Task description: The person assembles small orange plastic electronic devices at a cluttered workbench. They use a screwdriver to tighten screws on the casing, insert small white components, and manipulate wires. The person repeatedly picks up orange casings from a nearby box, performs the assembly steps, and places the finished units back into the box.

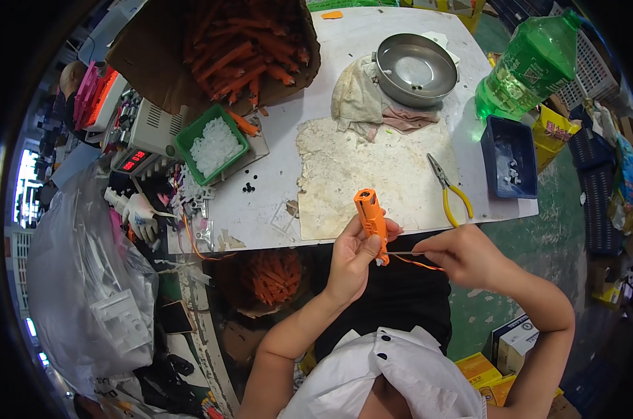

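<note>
Fingers and thumb of the left hand (353,260) close round an orange casing (371,213), tilted slightly, just below the middle of the frame. To its right, the right hand (467,255) pinches a thin rod (404,253) aimed at the casing's lower end; whether the tip touches, I can't tell. Coloured wires (418,262) run between the casing's lower end and that hand. The step in hand looks like fine work with the rod at the wire end; the next move seems to call for a steady left grip and a small, well-aimed push that spares the wires. Farther out, yellow-handled pliers (449,188) lie right of centre, partly on a stained sheet (372,171). A green tray (185,143) of white pieces sits at upper left, below a cardboard box (149,56) of orange parts (243,52); a metal bowl (418,98) stands at upper right.
</note>
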A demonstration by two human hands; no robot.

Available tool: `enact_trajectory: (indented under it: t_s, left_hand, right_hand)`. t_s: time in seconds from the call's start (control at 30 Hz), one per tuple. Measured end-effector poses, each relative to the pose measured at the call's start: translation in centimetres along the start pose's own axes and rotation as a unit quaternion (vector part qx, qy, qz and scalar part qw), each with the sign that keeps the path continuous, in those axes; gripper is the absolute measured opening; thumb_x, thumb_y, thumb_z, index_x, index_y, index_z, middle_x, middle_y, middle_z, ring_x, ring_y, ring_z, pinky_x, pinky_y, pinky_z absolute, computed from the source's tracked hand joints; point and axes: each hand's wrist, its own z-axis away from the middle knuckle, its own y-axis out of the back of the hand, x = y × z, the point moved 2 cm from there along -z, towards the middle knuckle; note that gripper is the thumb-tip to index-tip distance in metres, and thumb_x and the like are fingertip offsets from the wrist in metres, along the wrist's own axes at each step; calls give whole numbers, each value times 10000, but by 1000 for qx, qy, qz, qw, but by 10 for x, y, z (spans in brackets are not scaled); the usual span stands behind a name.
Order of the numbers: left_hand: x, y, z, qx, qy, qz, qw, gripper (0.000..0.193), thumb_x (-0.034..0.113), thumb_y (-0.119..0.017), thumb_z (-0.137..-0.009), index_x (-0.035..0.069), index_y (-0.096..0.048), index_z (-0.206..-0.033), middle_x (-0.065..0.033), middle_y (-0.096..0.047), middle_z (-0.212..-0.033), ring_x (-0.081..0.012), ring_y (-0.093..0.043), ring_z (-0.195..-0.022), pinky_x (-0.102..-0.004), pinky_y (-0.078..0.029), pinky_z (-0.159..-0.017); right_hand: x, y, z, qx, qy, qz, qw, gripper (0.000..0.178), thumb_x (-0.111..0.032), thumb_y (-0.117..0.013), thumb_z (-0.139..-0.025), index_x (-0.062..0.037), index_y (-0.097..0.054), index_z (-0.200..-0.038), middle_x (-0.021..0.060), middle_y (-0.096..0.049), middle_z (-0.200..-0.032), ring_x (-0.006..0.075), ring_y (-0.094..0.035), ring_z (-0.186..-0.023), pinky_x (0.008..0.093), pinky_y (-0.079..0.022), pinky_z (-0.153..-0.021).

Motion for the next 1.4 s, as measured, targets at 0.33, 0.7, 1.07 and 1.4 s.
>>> enact_trajectory:
  t_s: [0.33,0.7,1.07,1.4]
  left_hand:
    - [2,10,-10,81,-27,51,995,408,163,-534,-964,2,-408,-1316,-151,-599,-1125,-243,-605,-1066,-369,-467,-983]
    - [-4,9,-25,79,-67,157,982,386,173,-461,-993,19,-364,-1333,-251,-417,-1388,-335,-451,-1277,-417,-378,-1084]
    - [45,60,-1,137,-198,-339,910,517,84,-562,-916,-26,-367,-1382,-136,-375,-1449,-266,-289,-1391,-393,-199,-1150]
    - [59,55,-19,10,-202,-686,699,349,134,-718,-772,58,-642,-1104,-91,-593,-1142,-346,-433,-1254,-499,-260,-1090]
  right_hand:
    - [-25,3,6,23,94,287,953,324,-89,-624,-723,-58,-622,-1046,56,-536,-697,209,-559,-518,333,-458,-461]
    - [17,-21,-59,251,54,105,961,285,-158,-697,-793,-71,-643,-1059,85,-616,-886,289,-552,-920,389,-400,-862]
    - [20,-35,-61,178,115,209,955,334,-187,-727,-756,-36,-636,-1040,85,-613,-900,267,-531,-945,394,-380,-908]
    - [50,-8,-82,222,-18,76,972,335,-181,-692,-794,-23,-651,-1087,107,-612,-975,298,-519,-981,385,-390,-899]
